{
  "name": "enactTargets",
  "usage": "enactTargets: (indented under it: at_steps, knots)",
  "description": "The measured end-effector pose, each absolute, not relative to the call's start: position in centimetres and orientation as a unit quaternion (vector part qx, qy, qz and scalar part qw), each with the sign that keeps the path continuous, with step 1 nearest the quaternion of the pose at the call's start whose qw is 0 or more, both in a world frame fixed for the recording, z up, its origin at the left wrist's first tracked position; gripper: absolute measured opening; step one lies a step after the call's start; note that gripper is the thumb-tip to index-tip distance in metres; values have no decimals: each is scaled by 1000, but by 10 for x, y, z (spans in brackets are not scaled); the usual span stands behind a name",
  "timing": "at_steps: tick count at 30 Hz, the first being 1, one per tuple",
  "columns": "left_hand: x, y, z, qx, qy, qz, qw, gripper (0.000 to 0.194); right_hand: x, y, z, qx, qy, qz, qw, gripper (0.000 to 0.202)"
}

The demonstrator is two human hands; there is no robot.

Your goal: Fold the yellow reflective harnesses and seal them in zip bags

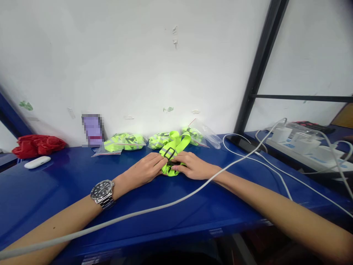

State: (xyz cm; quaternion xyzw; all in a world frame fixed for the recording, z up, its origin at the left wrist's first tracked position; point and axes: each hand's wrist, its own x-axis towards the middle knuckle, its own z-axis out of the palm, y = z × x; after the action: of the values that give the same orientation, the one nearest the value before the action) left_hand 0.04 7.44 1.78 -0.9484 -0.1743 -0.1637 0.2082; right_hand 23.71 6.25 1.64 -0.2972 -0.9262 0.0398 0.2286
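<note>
Both my hands are closed on a bundled neon-yellow reflective strap point(170, 170) with a black slide buckle point(168, 152) on top. My left hand point(150, 165), with a metal watch point(102, 192) on its wrist, grips the bundle from the left. From the other side my right hand point(191, 166) holds it, thumb laid across the front. A loose loop of the strap stands up behind the fingers. Just behind lies more neon-yellow material, partly in clear plastic bags; one bagged bundle point(125, 141) is to the left and another point(194, 137) to the right.
A white cable point(154, 209) crosses in front of my forearms. On the blue table point(132, 221) are a red plastic bag point(38, 145), a white case point(38, 162) and a phone point(93, 129) propped against the wall. Chargers point(306, 141) and cables lie right, beyond a black post point(257, 70).
</note>
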Motion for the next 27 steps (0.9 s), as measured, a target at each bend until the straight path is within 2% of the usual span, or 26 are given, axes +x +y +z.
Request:
enactTargets:
  at_steps: [3,6,7,10,15,19,24,27]
  knots:
    - [10,68,18,-943,-190,-166,218,28,240,58,13,-296,-925,45,236,37]
    - [11,63,19,-939,-208,-175,211,27,239,54,8,-290,-927,-7,237,68]
    - [11,63,18,-937,-216,-182,204,27,237,54,7,-287,-928,-31,236,71]
    - [7,65,15,-929,-251,-210,175,27,232,56,3,-291,-926,-65,230,53]
    - [6,65,14,-916,-304,-250,76,28,227,57,-2,-314,-911,22,266,28]
    - [10,58,21,-903,-349,-250,23,32,225,56,-2,-315,-898,47,303,26]
    - [10,63,30,-869,-430,-225,-100,46,219,53,7,-354,-882,125,283,31]
    - [8,70,33,-855,-457,-200,-145,49,216,48,9,-388,-874,109,271,33]
